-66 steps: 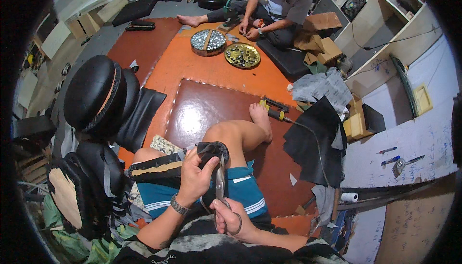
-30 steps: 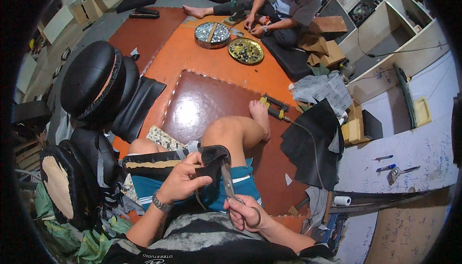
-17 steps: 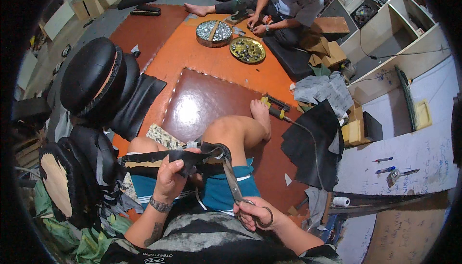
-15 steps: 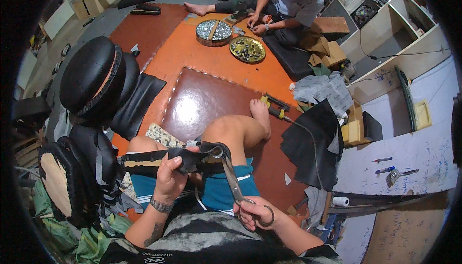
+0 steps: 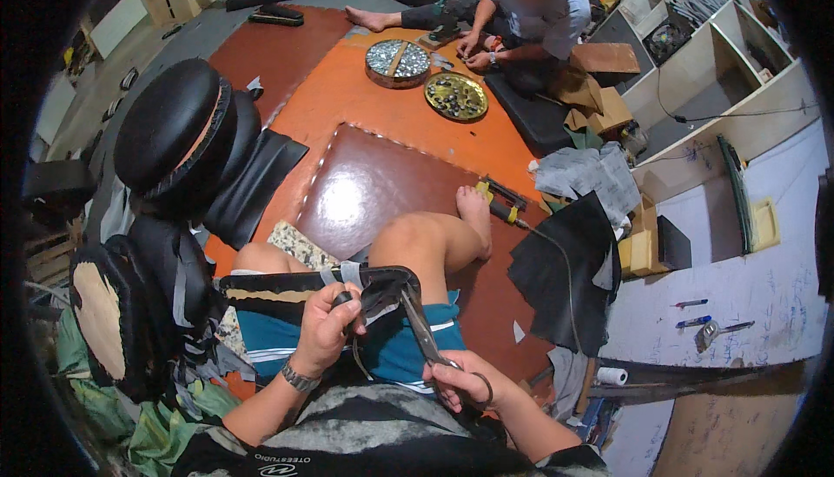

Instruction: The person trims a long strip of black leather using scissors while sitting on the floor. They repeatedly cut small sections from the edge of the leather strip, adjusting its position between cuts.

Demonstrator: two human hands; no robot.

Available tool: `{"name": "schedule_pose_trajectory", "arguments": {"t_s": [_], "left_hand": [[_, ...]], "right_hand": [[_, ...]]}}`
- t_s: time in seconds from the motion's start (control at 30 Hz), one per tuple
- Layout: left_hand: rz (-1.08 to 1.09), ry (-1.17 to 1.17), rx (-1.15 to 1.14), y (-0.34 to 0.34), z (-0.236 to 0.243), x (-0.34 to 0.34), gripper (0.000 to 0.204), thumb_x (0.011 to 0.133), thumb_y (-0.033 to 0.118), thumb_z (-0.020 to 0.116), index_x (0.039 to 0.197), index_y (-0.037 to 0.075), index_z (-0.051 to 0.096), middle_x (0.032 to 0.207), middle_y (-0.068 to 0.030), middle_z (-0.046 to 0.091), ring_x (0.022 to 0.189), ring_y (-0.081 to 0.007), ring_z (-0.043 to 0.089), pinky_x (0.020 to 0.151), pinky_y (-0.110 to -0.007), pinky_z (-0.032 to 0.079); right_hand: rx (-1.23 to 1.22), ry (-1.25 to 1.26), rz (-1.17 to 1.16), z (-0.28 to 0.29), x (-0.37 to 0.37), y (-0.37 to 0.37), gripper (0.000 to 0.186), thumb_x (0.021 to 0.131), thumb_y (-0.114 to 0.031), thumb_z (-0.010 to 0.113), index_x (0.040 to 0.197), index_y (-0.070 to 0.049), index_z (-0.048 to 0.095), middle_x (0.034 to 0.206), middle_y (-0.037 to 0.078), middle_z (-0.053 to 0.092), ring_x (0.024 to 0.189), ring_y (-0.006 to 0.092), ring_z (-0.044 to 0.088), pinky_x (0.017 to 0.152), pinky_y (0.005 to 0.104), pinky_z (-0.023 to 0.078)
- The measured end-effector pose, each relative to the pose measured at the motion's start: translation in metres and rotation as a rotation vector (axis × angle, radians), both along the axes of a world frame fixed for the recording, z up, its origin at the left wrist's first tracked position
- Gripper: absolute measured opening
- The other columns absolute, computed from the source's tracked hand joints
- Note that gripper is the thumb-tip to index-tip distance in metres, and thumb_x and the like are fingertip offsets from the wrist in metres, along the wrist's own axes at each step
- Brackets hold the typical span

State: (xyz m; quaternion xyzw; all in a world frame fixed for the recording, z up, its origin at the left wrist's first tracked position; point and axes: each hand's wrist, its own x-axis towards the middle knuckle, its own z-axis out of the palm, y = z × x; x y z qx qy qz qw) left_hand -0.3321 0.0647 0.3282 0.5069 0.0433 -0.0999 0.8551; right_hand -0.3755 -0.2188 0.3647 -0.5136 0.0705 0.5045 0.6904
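Across my lap lies a black-covered upholstered panel [image 5: 269,282], its underside up and a strip of pale board showing along its inner edge. My left hand [image 5: 326,331] is closed in a fist on a gathered black strip of the cover material [image 5: 344,300], pulled toward my body. In my right hand [image 5: 460,381] is a pair of large metal scissors [image 5: 420,325], fingers through the handles. Their blades point up to the panel's near right corner, against the loose cover there. The blade tips are partly hidden by the material.
Round black cushions [image 5: 165,129] are stacked at the left. A yellow-handled air tool [image 5: 506,210] with a hose lies by my foot. Black sheet material [image 5: 569,260] is on the right. Farther off, a person [image 5: 534,16] sits beside a gold tray [image 5: 455,97] and a round tin [image 5: 397,63].
My left hand has turned and drawn the loose black flap down into its fist, opening the corner to view. The scissor blades have shifted slightly, staying at the corner.
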Motion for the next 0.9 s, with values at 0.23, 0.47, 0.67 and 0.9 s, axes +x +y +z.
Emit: {"name": "schedule_pose_trajectory", "arguments": {"t_s": [0.23,0.47,0.67,0.9], "left_hand": [[0.071,-0.079,0.314,-0.021,0.012,0.002,0.024,0.096,0.003,0.074,0.110,0.003,0.055,0.090,-0.0051,0.065,0.084,-0.0124,0.070,0.078,-0.026,0.056],[0.009,-0.288,0.836,-0.035,0.029,0.006,0.055,0.086,0.013,0.086,0.136,0.005,0.063,0.086,-0.0088,0.066,0.088,-0.0202,0.067,0.079,-0.034,0.054],[0.095,-0.497,1.027,-0.035,0.022,0.006,0.047,0.084,0.016,0.084,0.129,0.010,0.072,0.078,-0.0107,0.060,0.077,-0.0307,0.060,0.075,-0.043,0.049],[0.173,-0.564,1.031,-0.037,0.019,0.005,0.040,0.084,0.014,0.083,0.122,0.006,0.074,0.080,-0.0132,0.066,0.078,-0.0302,0.062,0.076,-0.042,0.049]], "right_hand": [[0.038,0.050,-0.037,0.003,0.000,-0.010,0.041,0.108,-0.040,0.058,0.117,0.000,0.060,0.070,0.002,0.052,0.060,0.0136,0.057,0.057,0.0289,0.050],[0.061,0.015,0.066,0.003,0.015,-0.020,0.041,0.110,-0.040,0.054,0.118,0.000,0.060,0.071,0.002,0.052,0.061,0.0142,0.058,0.057,0.0294,0.051],[-0.001,0.018,0.036,0.009,0.016,-0.009,0.042,0.112,-0.043,0.050,0.111,-0.003,0.061,0.068,0.000,0.053,0.057,0.0119,0.056,0.053,0.0275,0.048],[-0.049,0.052,0.007,0.022,0.016,-0.003,0.046,0.111,-0.047,0.050,0.111,-0.003,0.061,0.068,-0.001,0.052,0.056,0.0106,0.054,0.052,0.0264,0.048]]}}
